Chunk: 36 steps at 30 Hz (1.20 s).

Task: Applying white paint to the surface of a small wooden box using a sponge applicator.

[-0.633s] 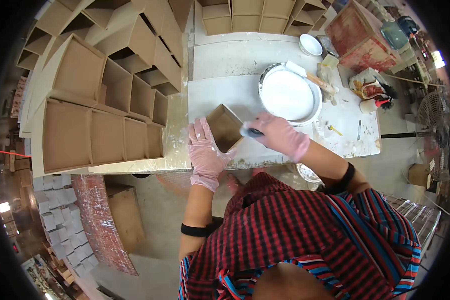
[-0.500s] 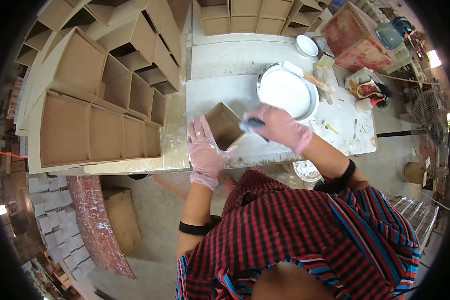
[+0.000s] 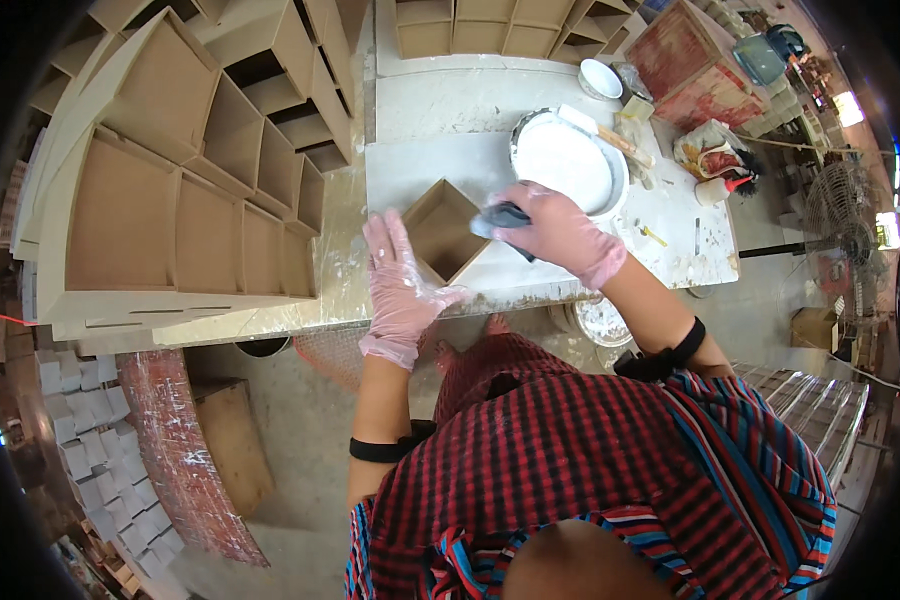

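Note:
A small open square box [image 3: 442,235] of brown board stands on the white work surface before me. Its hollow faces up, and one corner points toward the table's front edge. My left hand [image 3: 403,290], in a thin pink glove, lies along the box's left side with fingers stretched and thumb out near the front corner. At the right corner, my gloved right hand [image 3: 562,238] is closed on a black-handled tool [image 3: 510,217]. The tool's pale grey end meets or nearly meets the box's rim; its exact kind is blurred.
Just beyond my right hand sits a tub of white paint [image 3: 562,165], a roller [image 3: 602,134] resting across its rim. Brown compartment units [image 3: 210,235] are stacked at left, with more [image 3: 505,25] behind. A white bowl [image 3: 600,79] and a red-capped bottle [image 3: 712,190] stand farther right.
The tool has come leftward a little relative to the box's right corner. My left thumb and fingers have eased slightly off the box. The whole view has shifted a bit.

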Available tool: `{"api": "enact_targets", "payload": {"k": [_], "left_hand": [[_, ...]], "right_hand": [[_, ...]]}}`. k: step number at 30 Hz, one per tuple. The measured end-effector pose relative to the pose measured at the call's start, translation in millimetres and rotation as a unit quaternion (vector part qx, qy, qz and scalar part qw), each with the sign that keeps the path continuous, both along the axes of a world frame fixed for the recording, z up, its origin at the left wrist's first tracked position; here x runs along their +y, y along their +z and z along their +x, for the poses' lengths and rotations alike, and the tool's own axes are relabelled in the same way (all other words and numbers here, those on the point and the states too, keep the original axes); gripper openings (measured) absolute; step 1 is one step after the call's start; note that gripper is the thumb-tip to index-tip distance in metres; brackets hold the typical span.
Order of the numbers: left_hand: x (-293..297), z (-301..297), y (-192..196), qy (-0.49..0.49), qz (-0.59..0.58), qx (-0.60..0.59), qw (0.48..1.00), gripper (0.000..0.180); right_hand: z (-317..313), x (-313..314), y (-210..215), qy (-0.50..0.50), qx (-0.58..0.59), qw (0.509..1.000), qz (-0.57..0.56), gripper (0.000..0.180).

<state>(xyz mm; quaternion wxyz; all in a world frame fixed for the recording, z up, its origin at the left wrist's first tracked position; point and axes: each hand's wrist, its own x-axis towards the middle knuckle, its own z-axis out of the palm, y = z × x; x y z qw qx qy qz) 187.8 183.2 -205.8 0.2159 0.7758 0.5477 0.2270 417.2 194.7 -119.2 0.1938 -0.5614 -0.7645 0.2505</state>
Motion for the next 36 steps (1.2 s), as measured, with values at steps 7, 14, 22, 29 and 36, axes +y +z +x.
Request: {"api": "enact_targets", "payload": {"k": [7,14,22,29,36], "left_hand": [[4,-6,-50,0.000,-0.035,-0.204,0.978,0.143],[4,0,-42,0.018,-0.004,-0.163,0.986,0.137],[6,-1,-57,0.009,-0.022,-0.226,0.974,0.137],[3,-1,-41,0.019,-0.008,-0.186,0.982,0.138],[5,-2,-55,-0.002,-0.038,-0.262,0.964,0.141]], "right_hand": [[-69,-3,-26,0.198,-0.117,0.969,0.086,0.035],[12,-6,-32,0.212,-0.248,0.936,0.131,0.038],[-57,-15,-24,0.257,-0.182,0.944,0.102,0.029],[29,8,-25,0.149,-0.246,0.952,0.109,0.024],[-9,-5,-17,0.193,-0.147,0.968,0.060,0.033]]}}
